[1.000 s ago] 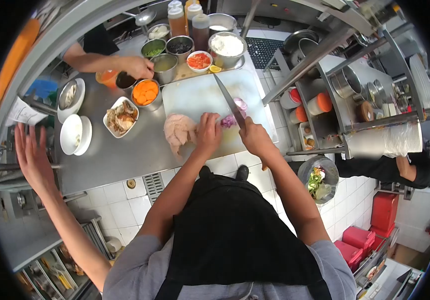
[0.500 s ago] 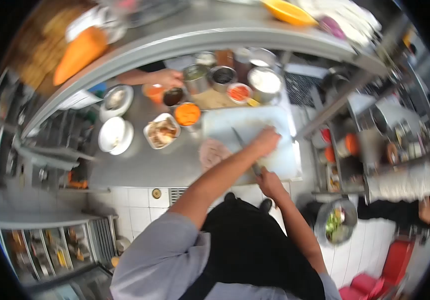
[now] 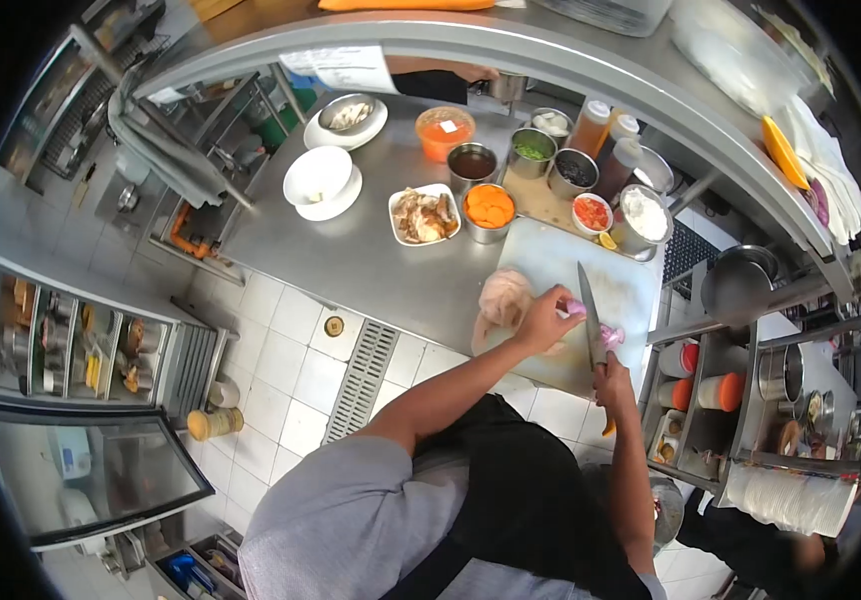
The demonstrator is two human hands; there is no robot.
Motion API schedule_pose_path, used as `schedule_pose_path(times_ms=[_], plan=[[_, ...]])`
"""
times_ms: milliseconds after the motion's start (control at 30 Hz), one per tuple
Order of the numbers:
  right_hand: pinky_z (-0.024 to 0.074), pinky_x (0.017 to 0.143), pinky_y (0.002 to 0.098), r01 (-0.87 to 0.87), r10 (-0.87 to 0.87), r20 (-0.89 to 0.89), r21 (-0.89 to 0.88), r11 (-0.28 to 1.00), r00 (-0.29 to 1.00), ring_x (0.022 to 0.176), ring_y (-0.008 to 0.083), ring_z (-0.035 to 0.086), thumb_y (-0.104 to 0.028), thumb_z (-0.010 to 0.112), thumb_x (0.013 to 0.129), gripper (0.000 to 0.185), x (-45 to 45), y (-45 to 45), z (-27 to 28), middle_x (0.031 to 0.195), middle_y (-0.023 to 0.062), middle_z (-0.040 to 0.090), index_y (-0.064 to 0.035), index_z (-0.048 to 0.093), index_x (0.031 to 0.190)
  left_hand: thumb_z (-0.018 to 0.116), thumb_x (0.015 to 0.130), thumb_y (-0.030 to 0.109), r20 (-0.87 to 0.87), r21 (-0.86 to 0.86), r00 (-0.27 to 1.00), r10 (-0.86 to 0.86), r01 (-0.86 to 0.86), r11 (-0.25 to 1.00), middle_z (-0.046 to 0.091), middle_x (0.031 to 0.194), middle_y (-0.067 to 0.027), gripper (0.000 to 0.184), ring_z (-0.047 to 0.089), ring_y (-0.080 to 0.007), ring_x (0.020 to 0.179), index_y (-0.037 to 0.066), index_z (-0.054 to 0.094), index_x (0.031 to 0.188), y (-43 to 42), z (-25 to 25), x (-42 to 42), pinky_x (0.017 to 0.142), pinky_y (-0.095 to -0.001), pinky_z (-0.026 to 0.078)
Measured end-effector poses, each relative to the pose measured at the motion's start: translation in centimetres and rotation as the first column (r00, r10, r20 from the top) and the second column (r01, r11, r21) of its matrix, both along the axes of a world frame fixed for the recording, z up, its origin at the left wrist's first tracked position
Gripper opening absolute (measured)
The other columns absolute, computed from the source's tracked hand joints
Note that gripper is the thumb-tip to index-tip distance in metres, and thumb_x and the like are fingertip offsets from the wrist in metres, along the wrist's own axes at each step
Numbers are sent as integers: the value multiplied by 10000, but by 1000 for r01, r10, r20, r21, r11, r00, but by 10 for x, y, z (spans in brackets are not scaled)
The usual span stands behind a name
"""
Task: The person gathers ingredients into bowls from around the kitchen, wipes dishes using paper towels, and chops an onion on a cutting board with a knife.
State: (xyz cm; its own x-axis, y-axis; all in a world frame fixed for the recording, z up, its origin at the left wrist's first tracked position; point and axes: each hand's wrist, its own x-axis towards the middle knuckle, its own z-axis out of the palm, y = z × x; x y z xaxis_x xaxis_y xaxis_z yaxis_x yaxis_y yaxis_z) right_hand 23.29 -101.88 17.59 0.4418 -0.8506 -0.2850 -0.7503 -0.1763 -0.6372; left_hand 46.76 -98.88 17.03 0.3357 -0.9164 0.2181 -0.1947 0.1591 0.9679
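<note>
On the white cutting board (image 3: 626, 275), my right hand (image 3: 615, 384) is closed around the handle of a knife (image 3: 591, 310), its blade pointing away from me. My left hand (image 3: 549, 318) pinches a piece of purple onion (image 3: 576, 307) just left of the blade. More onion (image 3: 611, 336) lies on the board to the right of the blade. Pale raw meat (image 3: 504, 298) rests at the board's left edge, beside my left hand.
Left of the board are a cup of carrot slices (image 3: 490, 206), a dish of cooked pieces (image 3: 423, 215) and white bowls (image 3: 318, 177). Cups, bottles and a flour bowl (image 3: 645, 213) stand behind it. A metal shelf (image 3: 511, 35) spans above. A co-worker's arm (image 3: 441, 68) shows beyond.
The view has swung left. My left hand went across the knife to the board's right side, then came back left and now pinches onion. The knife is still in my right hand.
</note>
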Motion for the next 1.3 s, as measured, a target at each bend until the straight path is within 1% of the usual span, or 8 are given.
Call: schedule_pose_path(times_ms=[167,300,533,867,1067,1167,1267,1300], plan=[[503,578,510,-104,103,-17,-223,969,995,618,423,633,-164,512,927,205,11,0,2,726,268,632,15,504,1026,727,747,130,331,-194,931,153,-92,977,642,937,-159,346,630,-350,892,22,618,1057,20,-20,-6,790,-438,515],[495,682,573,-126,103,-91,-293,948,990,755,511,621,-174,553,900,270,22,8,-3,785,305,642,30,524,1074,748,746,132,605,-128,796,-17,118,985,634,1002,-138,373,599,-336,978,50,650,1096,26,-13,11,850,-433,500],[542,679,561,-119,28,-285,-309,943,958,736,476,657,-203,544,888,335,33,7,24,766,284,652,54,539,1103,751,758,136,549,-13,816,-179,223,975,615,987,-120,328,588,-334,968,38,630,1046,10,-6,-10,828,-432,492],[557,654,540,-89,13,-363,-194,977,932,767,476,668,-215,544,898,308,48,15,67,790,286,657,22,530,1095,643,868,110,524,-69,839,-147,214,974,567,1041,-126,211,593,-325,961,19,619,1057,13,-13,-8,797,-427,489],[547,740,554,-108,27,-328,-231,967,944,820,484,666,-218,528,916,331,42,6,8,839,313,660,16,499,1149,613,891,96,516,-81,841,-164,238,968,556,1041,-136,190,588,-333,956,36,624,1071,17,-10,-9,778,-428,495],[535,760,565,-131,55,-390,-170,977,919,820,488,664,-221,520,921,346,53,1,60,836,318,660,15,495,1173,610,870,75,522,-79,840,-151,223,972,544,995,-120,167,584,-337,928,70,619,1037,13,-15,-12,760,-451,493],[530,751,571,-114,110,-35,-445,888,993,826,496,659,-208,511,922,348,46,11,15,854,316,663,22,489,1183,571,880,116,544,89,807,-229,216,972,563,1015,-134,112,614,-371,886,113,606,986,18,0,-11,723,-495,499],[525,768,574,-67,20,-158,-296,953,987,850,500,654,-204,506,921,351,53,14,13,881,320,663,26,492,1186,543,884,128,596,53,782,-183,189,980,571,1013,-136,93,619,-375,868,120,600,958,18,1,-11,704,-502,502]])
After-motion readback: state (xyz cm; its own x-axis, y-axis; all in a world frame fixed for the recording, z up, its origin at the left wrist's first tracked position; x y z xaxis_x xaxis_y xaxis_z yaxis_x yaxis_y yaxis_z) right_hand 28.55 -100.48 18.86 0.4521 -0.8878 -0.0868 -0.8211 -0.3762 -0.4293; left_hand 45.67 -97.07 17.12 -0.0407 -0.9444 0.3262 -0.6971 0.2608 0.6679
